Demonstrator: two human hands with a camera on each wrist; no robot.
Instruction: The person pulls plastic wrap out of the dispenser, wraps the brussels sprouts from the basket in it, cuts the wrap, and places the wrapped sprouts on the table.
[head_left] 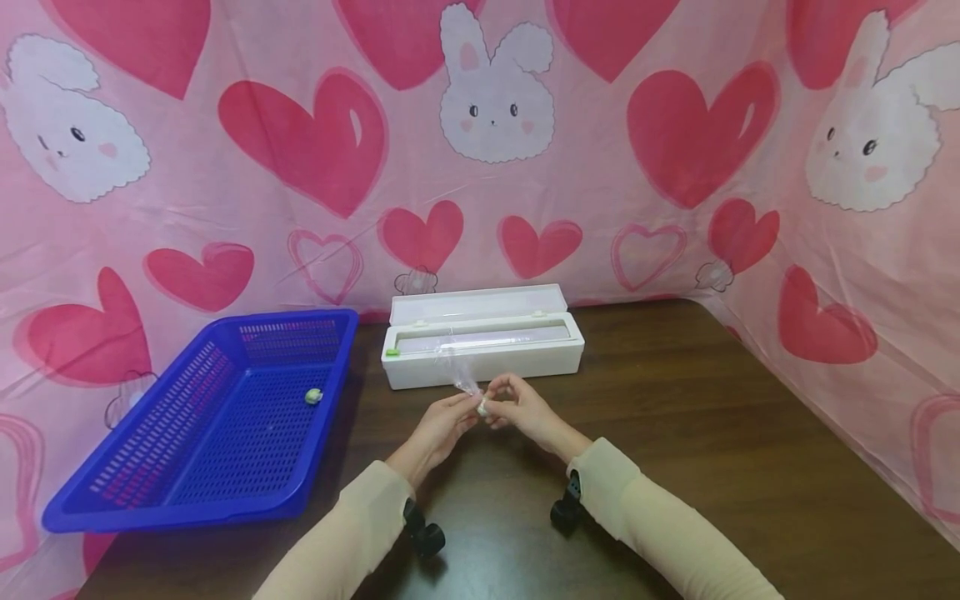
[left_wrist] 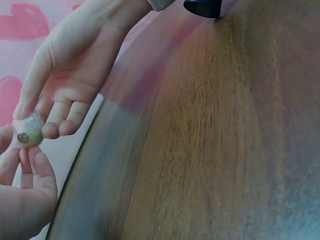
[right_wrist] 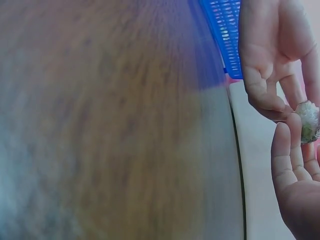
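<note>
Between my two hands is a small round, pale green-white piece (head_left: 482,408) wrapped in clear film; its exact kind is unclear. My left hand (head_left: 441,429) pinches it from the left, and my right hand (head_left: 531,414) from the right. A loose tail of clear plastic film (head_left: 464,377) rises from the piece towards the white box. Up close in the left wrist view, the wrapped piece (left_wrist: 30,131) shows a brownish round spot on one end. Fingertips of both hands also surround the shiny wrapped piece (right_wrist: 308,120) in the right wrist view.
Behind my hands stands a long white film dispenser box (head_left: 487,365), lid raised, with a green slider (head_left: 392,352) at its left end. To the left is a blue slotted basket (head_left: 300,492) with a similar small pale green piece (head_left: 313,397) inside. Cloth walls border the brown table (head_left: 690,417).
</note>
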